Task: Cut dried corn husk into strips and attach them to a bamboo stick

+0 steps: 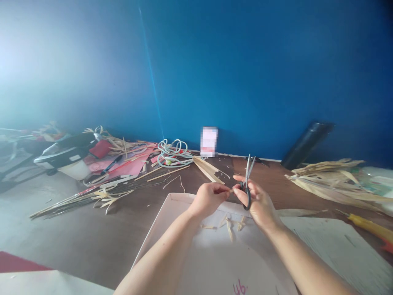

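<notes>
My right hand [260, 205] is wrapped around a pair of scissors [247, 170] with black handles; the blades point up and stand slightly apart. Close beside it, my left hand [208, 198] is closed in a pinch on a thin tan strip [231, 191], which looks like dried husk. The strip's far end meets the fingertips of my right hand. Both hands are above the far edge of a shallow white box lid [164, 219]. Several small husk pieces [229, 229] lie in the lid. Just beyond my left hand is a longer folded husk [207, 169].
At left lie a bundle of thin sticks and wires [76, 203], pink paper [135, 164] and a dark container [66, 153]. A coiled pale cord [173, 153] sits against the blue wall [245, 73]. Husks [331, 180], a black cylinder [307, 143] and a yellow-handled tool [368, 227] are at right.
</notes>
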`<action>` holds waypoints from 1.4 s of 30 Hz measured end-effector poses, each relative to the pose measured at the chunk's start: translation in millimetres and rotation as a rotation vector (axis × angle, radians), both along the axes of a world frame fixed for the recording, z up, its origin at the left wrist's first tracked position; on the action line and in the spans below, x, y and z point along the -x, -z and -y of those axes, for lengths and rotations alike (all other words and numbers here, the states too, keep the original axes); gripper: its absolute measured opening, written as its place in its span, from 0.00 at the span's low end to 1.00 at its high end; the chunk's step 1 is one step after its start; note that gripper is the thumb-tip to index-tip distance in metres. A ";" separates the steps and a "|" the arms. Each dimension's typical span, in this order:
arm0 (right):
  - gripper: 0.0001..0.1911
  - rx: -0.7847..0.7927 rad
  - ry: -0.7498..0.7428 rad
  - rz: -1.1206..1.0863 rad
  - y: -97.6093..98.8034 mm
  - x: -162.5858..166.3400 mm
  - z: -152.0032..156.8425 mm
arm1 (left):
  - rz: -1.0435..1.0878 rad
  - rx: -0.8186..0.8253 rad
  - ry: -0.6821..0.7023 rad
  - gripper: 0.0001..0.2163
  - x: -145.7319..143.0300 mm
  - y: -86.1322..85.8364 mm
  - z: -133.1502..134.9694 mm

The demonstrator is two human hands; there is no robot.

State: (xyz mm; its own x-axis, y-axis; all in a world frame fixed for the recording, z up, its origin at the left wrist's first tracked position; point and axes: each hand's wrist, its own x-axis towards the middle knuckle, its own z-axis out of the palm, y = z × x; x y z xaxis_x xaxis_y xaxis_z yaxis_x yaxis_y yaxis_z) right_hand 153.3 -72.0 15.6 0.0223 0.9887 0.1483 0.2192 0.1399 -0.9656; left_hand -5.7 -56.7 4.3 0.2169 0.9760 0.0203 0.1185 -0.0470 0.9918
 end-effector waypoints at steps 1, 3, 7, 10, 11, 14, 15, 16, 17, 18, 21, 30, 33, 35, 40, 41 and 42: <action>0.23 -0.004 0.000 -0.004 0.3 -0.2 0.0 | -0.005 -0.001 0.003 0.12 -0.1 0.4 -0.1; 0.23 -0.002 -0.004 -0.012 0.3 -0.6 0.1 | 0.007 0.003 0.000 0.12 -0.2 1.1 -0.7; 0.23 0.015 -0.027 -0.012 1.3 -1.1 0.4 | 0.149 0.070 -0.024 0.14 -0.8 1.5 -3.2; 0.24 -0.001 -0.073 -0.054 5.7 -0.8 0.1 | 0.289 0.125 -0.056 0.15 -1.2 0.1 -4.2; 0.24 -0.004 -0.088 -0.070 7.4 -0.5 -0.1 | 0.322 0.138 -0.064 0.15 -1.1 -0.6 -4.2; 0.23 -0.001 -0.113 -0.090 10.0 0.6 -0.1 | 0.381 0.164 -0.080 0.15 0.1 -3.1 -3.8; 0.22 -0.001 -0.112 -0.084 9.9 0.9 0.1 | 0.391 0.167 -0.089 0.16 0.8 -4.0 -3.7; 0.22 -0.004 -0.109 -0.074 9.4 1.1 0.3 | 0.396 0.170 -0.101 0.16 1.7 -5.0 -3.7; 0.21 -0.012 -0.103 -0.062 8.7 1.3 0.6 | 0.397 0.171 -0.115 0.16 2.5 -6.0 -3.7; 0.21 -0.021 -0.094 -0.052 7.8 1.5 0.8 | 0.395 0.173 -0.128 0.15 3.3 -7.0 -3.9; 0.21 -0.029 -0.079 -0.049 5.7 2.2 1.7 | 0.380 0.173 -0.145 0.14 4.7 -8.6 -4.8; 0.25 -0.010 -0.123 -0.124 9.6 4.4 2.2 | 0.226 0.067 -0.099 0.15 1.1 -3.8 -4.6; 0.23 0.007 -0.108 -0.093 7.1 4.0 3.3 | 0.186 0.048 -0.114 0.15 0.9 -1.5 -5.7; 0.21 0.012 -0.104 -0.084 5.0 4.0 3.9 | 0.165 0.021 -0.139 0.15 1.2 0.2 -7.0; 0.22 0.038 -0.096 -0.087 7.9 3.7 2.0 | 0.127 0.013 -0.136 0.14 0.9 0.8 -6.3; 0.22 0.040 -0.100 -0.088 9.4 3.6 1.4 | 0.120 0.013 -0.128 0.14 0.5 0.5 -5.6; 0.22 0.038 -0.105 -0.090 10.7 3.5 0.8 | 0.114 0.012 -0.124 0.14 0.1 0.3 -4.9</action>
